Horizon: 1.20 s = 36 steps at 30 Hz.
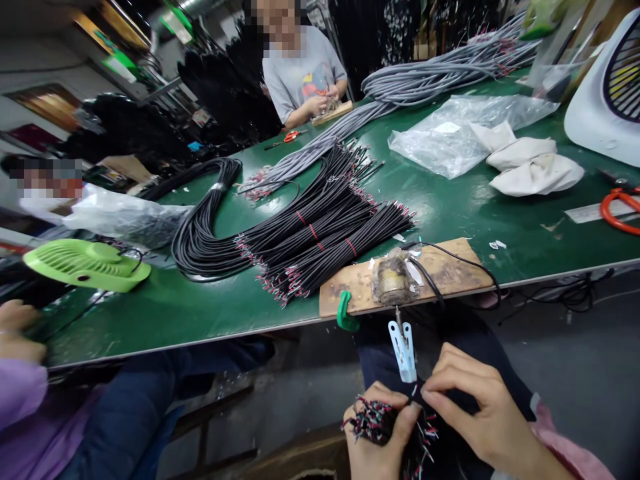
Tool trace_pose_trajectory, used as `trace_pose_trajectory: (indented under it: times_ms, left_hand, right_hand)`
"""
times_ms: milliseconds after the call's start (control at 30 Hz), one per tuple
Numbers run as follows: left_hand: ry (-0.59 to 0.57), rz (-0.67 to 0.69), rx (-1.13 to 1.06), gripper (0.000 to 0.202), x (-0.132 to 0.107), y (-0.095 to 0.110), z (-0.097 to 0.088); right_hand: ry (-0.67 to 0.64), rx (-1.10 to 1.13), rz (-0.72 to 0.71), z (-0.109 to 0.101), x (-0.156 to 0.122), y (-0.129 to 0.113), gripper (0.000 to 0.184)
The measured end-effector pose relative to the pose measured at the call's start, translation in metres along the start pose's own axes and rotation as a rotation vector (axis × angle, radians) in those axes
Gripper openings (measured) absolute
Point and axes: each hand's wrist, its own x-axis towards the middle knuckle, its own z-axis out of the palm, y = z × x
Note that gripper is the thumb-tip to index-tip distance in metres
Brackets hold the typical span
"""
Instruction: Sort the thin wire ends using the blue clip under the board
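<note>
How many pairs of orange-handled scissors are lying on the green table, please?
2: one pair lies near the far edge, beside the grey cables; the other pair is far right, cut off by the frame. Others may be hidden.

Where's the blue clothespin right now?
In the head view, right of centre, the blue clothespin is below the wooden board, just above the left hand.

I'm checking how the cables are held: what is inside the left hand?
The left hand holds a cable bundle, its red, dark and pale wire ends showing outside the grip. The stretch inside the closed hand is covered and cannot be seen.
</note>
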Motion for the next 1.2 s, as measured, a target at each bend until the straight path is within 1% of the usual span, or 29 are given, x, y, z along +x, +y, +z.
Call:
trace_pose_trajectory:
  times_ms: [100, 200, 300, 367, 433, 500, 633, 667, 733, 767, 833, 900, 933, 1000, 1033, 1067, 1133, 1200]
  left_hand:
    - [-0.014, 0.041, 0.024, 0.016, 0.002, 0.005, 0.002]
    - [-0.040, 0.078, 0.086, 0.015, 0.004, 0.007, 0.002]
    - [-0.037, 0.070, 0.105, 0.015, 0.004, 0.007, 0.002]
    - [-0.028, 0.050, 0.073, 0.015, 0.004, 0.008, 0.001]
    - [-0.016, 0.045, 0.046, 0.015, 0.004, 0.009, 0.002]
    - [-0.015, 0.048, 0.041, 0.015, 0.004, 0.010, 0.003]
    - [-0.058, 0.045, 0.080, 0.016, 0.005, 0.008, 0.003]
    - [-0.074, 0.028, 0.092, 0.016, 0.005, 0.006, 0.002]
    - [-0.087, -0.038, 0.095, 0.018, 0.004, 0.002, -0.001]
    - [-0.085, -0.083, 0.083, 0.021, 0.004, 0.000, -0.004]
    - [-0.084, -0.176, 0.025, 0.027, 0.003, -0.004, -0.007]
    - [-0.130, -0.276, -0.072, 0.030, 0.002, -0.004, -0.009]
    - [-0.165, -0.315, -0.123, 0.029, 0.003, -0.003, -0.009]
    - [-0.218, -0.341, -0.215, 0.027, 0.004, -0.001, -0.008]
    - [-0.228, -0.323, -0.252, 0.025, 0.006, 0.001, -0.007]
    - [-0.229, -0.285, -0.279, 0.022, 0.007, 0.001, -0.006]
    - [-0.219, -0.159, -0.291, 0.017, 0.009, 0.002, -0.004]
    - [-0.205, -0.010, -0.220, 0.015, 0.011, 0.003, -0.003]
  right_hand:
    - [-0.051, -0.026, -0.006, -0.003, 0.003, -0.004, 0.013]
    - [-0.073, -0.020, 0.005, -0.004, 0.006, -0.006, 0.013]
    - [-0.046, -0.007, 0.006, -0.002, 0.007, -0.006, 0.014]
    - [-0.021, -0.001, 0.004, 0.000, 0.007, -0.003, 0.015]
    - [-0.023, 0.010, 0.008, 0.001, 0.007, 0.000, 0.016]
    - [-0.045, 0.041, 0.033, 0.001, 0.006, 0.002, 0.014]
    - [-0.102, 0.117, 0.133, 0.000, 0.007, 0.003, 0.003]
    - [-0.103, 0.113, 0.146, 0.000, 0.007, 0.002, 0.001]
    - [-0.073, 0.080, 0.124, 0.001, 0.007, 0.000, 0.013]
    - [-0.060, 0.064, 0.086, 0.002, 0.006, 0.000, 0.015]
    - [-0.034, 0.035, -0.032, 0.004, 0.004, 0.002, 0.014]
    - [0.003, 0.005, -0.145, 0.008, 0.001, 0.007, 0.013]
    - [0.031, -0.002, -0.177, 0.011, -0.001, 0.010, 0.014]
    - [0.075, 0.046, -0.182, 0.015, -0.002, 0.017, 0.011]
    - [0.073, 0.113, -0.155, 0.017, -0.002, 0.019, 0.009]
    - [0.057, 0.203, -0.110, 0.019, -0.002, 0.021, 0.012]
    - [0.006, 0.396, 0.019, 0.020, 0.003, 0.022, 0.023]
    - [0.000, 0.503, 0.161, 0.018, 0.011, 0.022, 0.029]
